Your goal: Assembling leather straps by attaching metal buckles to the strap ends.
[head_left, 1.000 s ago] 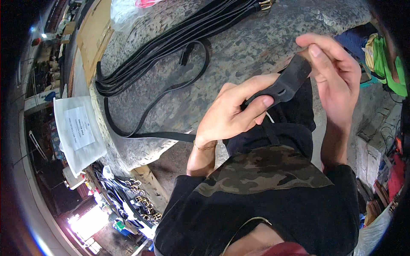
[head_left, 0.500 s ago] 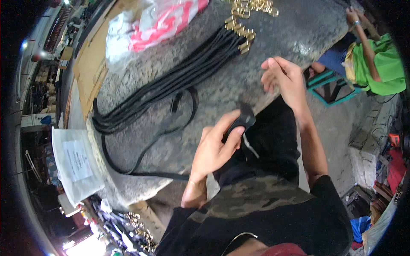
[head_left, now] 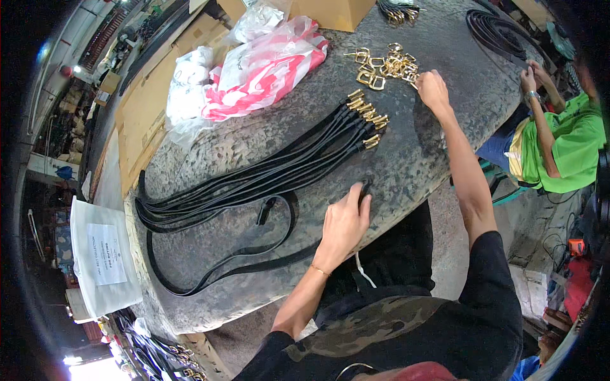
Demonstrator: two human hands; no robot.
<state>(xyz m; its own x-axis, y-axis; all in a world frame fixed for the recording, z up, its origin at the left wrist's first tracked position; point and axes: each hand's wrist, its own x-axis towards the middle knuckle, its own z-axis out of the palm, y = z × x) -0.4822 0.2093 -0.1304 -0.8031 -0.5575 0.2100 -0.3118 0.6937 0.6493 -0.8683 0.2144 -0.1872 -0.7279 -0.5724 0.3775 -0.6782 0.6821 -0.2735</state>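
Observation:
My left hand [head_left: 345,222] is closed at the table's near edge, pinching the dark end of a black belt strap [head_left: 254,264]. That strap loops away to the left across the table. My right hand [head_left: 434,92] reaches forward to the right side of a pile of gold buckles [head_left: 389,65]. Its fingers are curled on a gold buckle at the edge of the pile, mostly hidden under them. Between my hands and the bags lies a bundle of black belts [head_left: 254,174], their gold-buckled ends toward the right.
Behind the bundle are a pink-and-white plastic bag [head_left: 267,76] and a cardboard box [head_left: 330,13]. A white bin [head_left: 79,254] hangs at the left edge. Coiled dark straps [head_left: 495,32] lie far right, near a person in a green shirt [head_left: 578,140].
My right hand has moved forward from near my body to the gold buckles. My left hand, with the strap end, has come forward over the table edge. The view has shifted, showing more table.

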